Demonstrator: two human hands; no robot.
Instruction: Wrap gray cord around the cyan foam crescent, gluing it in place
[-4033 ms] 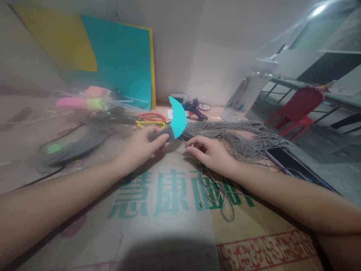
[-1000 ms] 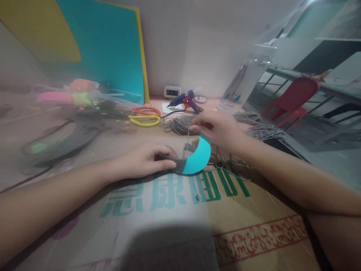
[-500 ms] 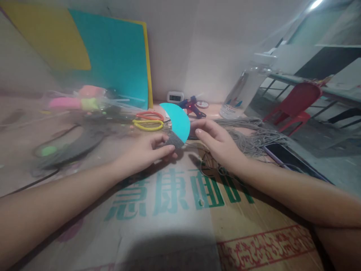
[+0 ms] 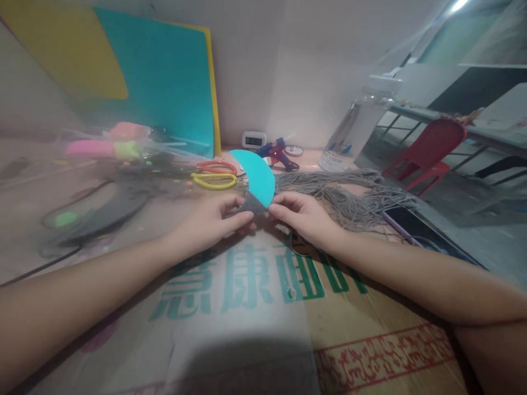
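a blue crescent (image 4: 258, 174) stands tilted above the cardboard (image 4: 247, 340), its lower end wrapped in grey.
the left hand (image 4: 224, 219) is closed in a pinch on that wrapped end; the right hand (image 4: 302, 216) has thumb and fingertip nearly together at the crescent's lower right edge, though whether they grip anything cannot be told. the crescent looks light, thin and easily bent, so the wrapped end seems the surer hold. scissors (image 4: 214, 175) lie just behind it to the left, a grey cord bundle (image 4: 349, 206) spreads behind to the right, and the widest stretch of cardboard lies on the near side.
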